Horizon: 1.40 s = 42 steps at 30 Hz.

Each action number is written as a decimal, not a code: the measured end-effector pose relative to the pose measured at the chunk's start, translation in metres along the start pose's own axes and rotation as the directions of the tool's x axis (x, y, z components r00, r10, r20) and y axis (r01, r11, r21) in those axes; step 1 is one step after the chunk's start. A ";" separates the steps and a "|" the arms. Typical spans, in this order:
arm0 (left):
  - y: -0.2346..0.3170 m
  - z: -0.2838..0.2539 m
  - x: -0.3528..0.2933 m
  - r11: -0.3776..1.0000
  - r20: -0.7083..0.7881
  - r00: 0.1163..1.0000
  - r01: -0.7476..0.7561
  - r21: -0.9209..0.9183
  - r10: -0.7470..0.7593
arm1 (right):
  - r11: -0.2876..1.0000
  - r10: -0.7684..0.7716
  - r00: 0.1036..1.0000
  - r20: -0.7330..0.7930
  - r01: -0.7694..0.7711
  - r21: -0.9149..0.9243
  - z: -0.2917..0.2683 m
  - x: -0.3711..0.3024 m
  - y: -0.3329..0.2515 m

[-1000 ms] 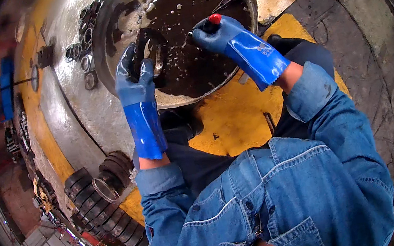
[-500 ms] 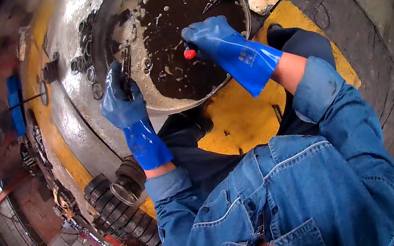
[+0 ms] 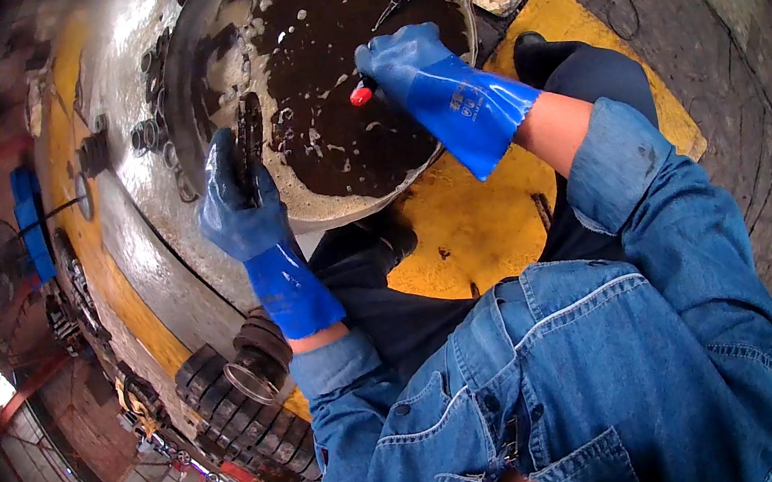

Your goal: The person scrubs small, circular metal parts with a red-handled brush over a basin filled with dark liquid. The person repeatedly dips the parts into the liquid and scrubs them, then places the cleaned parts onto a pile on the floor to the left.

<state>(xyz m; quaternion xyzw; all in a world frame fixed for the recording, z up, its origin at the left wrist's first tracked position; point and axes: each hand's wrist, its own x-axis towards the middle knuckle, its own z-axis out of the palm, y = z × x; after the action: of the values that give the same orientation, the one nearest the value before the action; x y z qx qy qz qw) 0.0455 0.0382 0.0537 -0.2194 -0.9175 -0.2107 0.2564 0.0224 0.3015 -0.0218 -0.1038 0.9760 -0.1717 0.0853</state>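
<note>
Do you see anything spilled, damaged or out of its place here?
Nothing is clearly spilled or out of place. Slightly odd: dark marks on the yellow floor near the basin, because they interrupt its colour; dirt or damage, I cannot tell.

Free room between hands (image 3: 241, 207) (image 3: 410, 58) over dark liquid (image 3: 324, 43); red-tipped handle (image 3: 362, 95) juts in.

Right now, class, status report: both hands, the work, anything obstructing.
Left blue-gloved hand gripping dark, slim-looking part. Right blue-gloved hand closed on red-ended tool, above round metal basin. Possible visual obstruction: whitish foam between them.
</note>
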 end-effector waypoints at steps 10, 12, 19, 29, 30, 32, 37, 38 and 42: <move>0.000 0.002 -0.002 1.000 0.000 1.000 0.013 0.000 -0.013 | 0.999 0.025 0.997 0.073 -0.028 0.039 -0.006 0.000 -0.001; -0.001 0.002 -0.002 1.000 0.001 1.000 0.008 -0.007 -0.008 | 0.999 0.012 0.999 0.050 -0.014 0.046 -0.003 -0.001 0.001; 0.000 0.000 -0.002 1.000 0.021 1.000 0.010 0.029 -0.010 | 0.999 0.000 0.998 0.058 -0.003 0.055 0.000 0.001 0.002; 0.000 0.003 -0.004 0.999 0.048 0.998 0.028 0.024 -0.029 | 0.998 0.023 1.000 0.016 -0.024 0.055 -0.002 -0.002 0.000; 0.000 0.004 -0.004 0.999 0.059 0.998 0.030 0.027 -0.032 | 0.997 0.016 0.998 0.065 -0.021 0.068 -0.004 0.002 0.001; 0.004 0.002 -0.004 0.996 0.155 0.985 0.074 0.039 -0.080 | 0.997 0.015 0.996 0.085 -0.021 0.069 -0.006 0.001 0.002; 0.005 0.005 -0.006 0.990 0.237 0.972 -0.028 0.142 -0.007 | 0.997 0.019 1.000 0.013 -0.020 0.069 -0.003 0.002 0.004; 0.007 0.004 -0.007 0.988 0.235 0.972 -0.059 0.141 0.024 | 0.997 0.001 1.000 0.005 -0.002 0.076 -0.004 0.002 0.004; 0.016 0.009 -0.005 0.986 0.210 0.973 -0.124 0.108 0.100 | 0.996 -0.019 1.000 0.002 0.018 0.082 -0.010 0.003 0.008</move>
<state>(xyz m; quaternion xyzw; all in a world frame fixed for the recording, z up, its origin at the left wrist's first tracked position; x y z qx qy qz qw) 0.0541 0.0541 0.0480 -0.2753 -0.9361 -0.1164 0.1854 0.0161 0.3112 -0.0160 -0.1095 0.9669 -0.2124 0.0892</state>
